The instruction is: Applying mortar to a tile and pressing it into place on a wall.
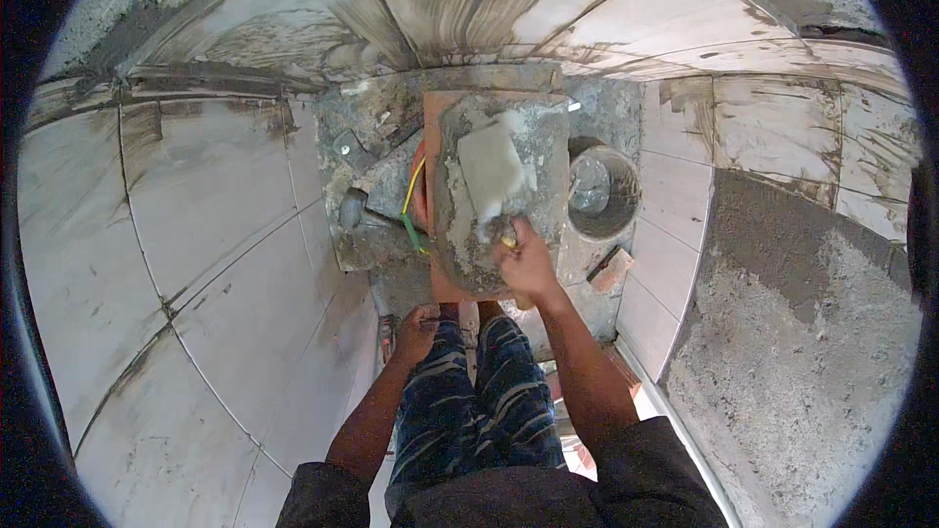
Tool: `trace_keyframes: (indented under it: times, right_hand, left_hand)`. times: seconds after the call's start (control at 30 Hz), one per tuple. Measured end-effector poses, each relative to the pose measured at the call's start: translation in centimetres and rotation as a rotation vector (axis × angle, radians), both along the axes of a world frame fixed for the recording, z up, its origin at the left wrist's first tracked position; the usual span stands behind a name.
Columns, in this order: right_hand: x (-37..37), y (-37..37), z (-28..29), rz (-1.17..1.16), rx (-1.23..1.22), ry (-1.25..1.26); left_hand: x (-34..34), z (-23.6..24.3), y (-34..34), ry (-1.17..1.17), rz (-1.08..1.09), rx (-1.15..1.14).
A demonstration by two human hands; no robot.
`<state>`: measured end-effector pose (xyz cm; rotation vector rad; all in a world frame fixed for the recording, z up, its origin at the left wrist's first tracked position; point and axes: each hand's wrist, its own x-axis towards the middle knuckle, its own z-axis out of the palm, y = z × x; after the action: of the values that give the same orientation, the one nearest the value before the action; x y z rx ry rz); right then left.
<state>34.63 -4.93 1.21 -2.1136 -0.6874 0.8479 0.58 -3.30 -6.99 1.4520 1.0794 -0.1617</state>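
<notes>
My right hand (528, 262) is closed around the handle of a trowel (489, 168). The trowel's flat grey blade points away from me and lies over wet mortar spread on a reddish-brown board (437, 279). The mortar (453, 225) covers most of the board and is smeared up to its edges. My left hand (418, 332) is beside my left thigh, just below the board's near left corner. Its fingers are curled; what they hold, if anything, is hidden.
Right of the board stands a round bucket (626, 186) with liquid inside. A mallet-like tool (355, 207) and a yellow-green strip (411, 191) lie to its left. A brick piece (611, 271) sits below the bucket. Smeared tiled walls (210, 176) enclose me; bare cement (773, 352) shows at right.
</notes>
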Motion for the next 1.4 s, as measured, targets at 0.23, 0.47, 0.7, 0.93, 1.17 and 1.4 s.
trace_keyframes:
  times: [0.23,0.47,0.7,0.93,1.17,1.4]
  right_hand:
    - [-0.2,-4.1,8.3,-0.03,-0.149,0.201]
    - [0.0,-10.1,5.5,0.295,-0.257,0.034]
    - [0.4,-12.2,7.1,0.439,-0.522,0.208]
    - [5.5,-10.9,4.7,0.35,-0.261,-0.004]
    - [9.5,-7.5,7.0,0.431,-0.386,-0.075]
    - [5.1,-14.0,9.1,0.472,-0.55,0.035]
  left_hand:
    - [2.3,4.1,1.5,0.124,-0.11,0.051]
    - [2.6,3.5,0.8,0.06,-0.041,-0.052]
    - [1.2,2.2,1.0,0.196,-0.059,-0.106]
    - [-0.9,0.7,1.2,0.168,-0.035,-0.071]
    - [1.9,2.3,-0.3,0.184,-0.235,0.151]
    - [4.0,3.3,-1.5,0.126,-0.027,-0.053]
